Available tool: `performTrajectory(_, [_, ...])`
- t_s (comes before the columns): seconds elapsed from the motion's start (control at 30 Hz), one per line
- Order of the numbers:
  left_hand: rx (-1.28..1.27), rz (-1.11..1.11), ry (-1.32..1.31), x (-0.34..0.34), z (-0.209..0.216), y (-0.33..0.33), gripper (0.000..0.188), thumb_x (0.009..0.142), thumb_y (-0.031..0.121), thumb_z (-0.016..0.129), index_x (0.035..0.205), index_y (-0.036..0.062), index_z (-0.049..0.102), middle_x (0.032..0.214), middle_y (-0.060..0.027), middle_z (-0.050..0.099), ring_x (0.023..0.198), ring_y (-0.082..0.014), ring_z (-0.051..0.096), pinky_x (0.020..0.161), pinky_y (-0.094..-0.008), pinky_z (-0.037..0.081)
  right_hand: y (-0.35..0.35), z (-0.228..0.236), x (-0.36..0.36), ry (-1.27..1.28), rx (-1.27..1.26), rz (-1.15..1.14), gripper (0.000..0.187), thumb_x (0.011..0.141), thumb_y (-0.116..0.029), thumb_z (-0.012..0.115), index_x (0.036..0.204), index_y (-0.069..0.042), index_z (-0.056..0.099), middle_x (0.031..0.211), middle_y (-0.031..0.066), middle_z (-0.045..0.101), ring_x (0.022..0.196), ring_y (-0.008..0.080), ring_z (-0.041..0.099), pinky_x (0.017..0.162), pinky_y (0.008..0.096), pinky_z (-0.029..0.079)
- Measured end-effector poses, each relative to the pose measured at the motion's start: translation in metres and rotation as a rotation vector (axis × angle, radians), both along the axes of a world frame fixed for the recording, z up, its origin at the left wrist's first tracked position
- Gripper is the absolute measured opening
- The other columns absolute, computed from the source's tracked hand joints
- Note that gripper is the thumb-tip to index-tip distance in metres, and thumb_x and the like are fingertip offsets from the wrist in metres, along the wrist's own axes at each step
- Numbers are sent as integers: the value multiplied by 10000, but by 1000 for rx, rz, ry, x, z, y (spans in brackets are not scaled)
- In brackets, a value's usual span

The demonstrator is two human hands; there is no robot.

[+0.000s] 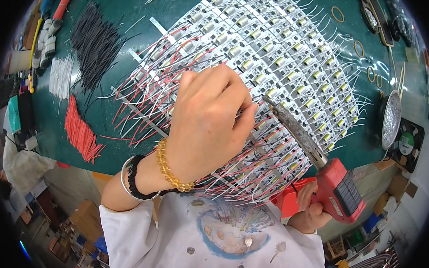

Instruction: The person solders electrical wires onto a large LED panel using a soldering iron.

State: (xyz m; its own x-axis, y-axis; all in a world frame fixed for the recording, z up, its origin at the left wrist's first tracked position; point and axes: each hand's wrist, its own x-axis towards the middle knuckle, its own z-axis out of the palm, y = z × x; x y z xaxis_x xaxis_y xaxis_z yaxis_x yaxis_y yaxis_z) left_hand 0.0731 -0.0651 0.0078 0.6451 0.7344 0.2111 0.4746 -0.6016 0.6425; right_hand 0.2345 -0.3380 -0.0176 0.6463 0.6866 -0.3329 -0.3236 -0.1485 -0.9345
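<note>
My left hand (206, 120) is over the sheet of circuit boards, closed in a pinch. Its fingertips are near the soldering iron's tip, and what they hold is hidden. In my right hand (308, 210) is the red handle of a gun-shaped soldering iron (340, 190). The iron's dark metal barrel slants up and left over the boards. Many small white circuit boards (288, 59) with silvery, cylinder-shaped parts lie joined in rows. Red, black and white wires (137, 111) stick out along their left and near sides, with pale wires along the right.
Loose black wires (94, 43), white wires (61, 76) and red wires (80, 132) lie in bundles on the green mat at left. Rubber bands (337, 13), a round metal dish (391, 119) and a small black fan (408, 142) are at right.
</note>
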Motion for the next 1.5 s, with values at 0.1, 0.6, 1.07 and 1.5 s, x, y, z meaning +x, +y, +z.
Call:
performTrajectory(0.1, [18, -3, 0, 0, 0, -1, 149, 696, 41, 751, 737, 71, 611, 801, -29, 577, 692, -185, 556, 691, -332, 334, 0, 6, 21, -363, -123, 427, 480, 909, -287, 632, 1164, 79, 453, 991, 116, 601, 816, 177, 588, 756, 380, 523])
performTrajectory(0.6, [70, 53, -31, -2, -6, -1, 141, 717, 81, 724, 723, 81, 582, 805, -40, 550, 747, -222, 531, 700, -361, 331, 42, 12, 6, -262, 292, 300, 728, 900, -464, 629, 1284, 115, 412, 516, 25, 488, 375, 114, 428, 393, 252, 358])
performTrajectory(1.07, [597, 651, 368, -172, 19, 76, 72, 767, 136, 668, 762, 68, 691, 778, -94, 664, 745, -296, 633, 643, -417, 470, 65, 3, 8, 21, 430, 164, 634, 979, -403, 516, 1331, 91, 332, 493, 23, 398, 378, 119, 362, 411, 255, 354])
performTrajectory(1.5, [393, 646, 540, -258, -14, 148, 108, 810, 131, 664, 857, 39, 694, 854, -138, 670, 885, -340, 594, 795, -427, 454, 62, 9, -7, -70, 427, 125, 617, 984, -384, 513, 1338, 86, 327, 492, 22, 396, 376, 117, 361, 412, 254, 356])
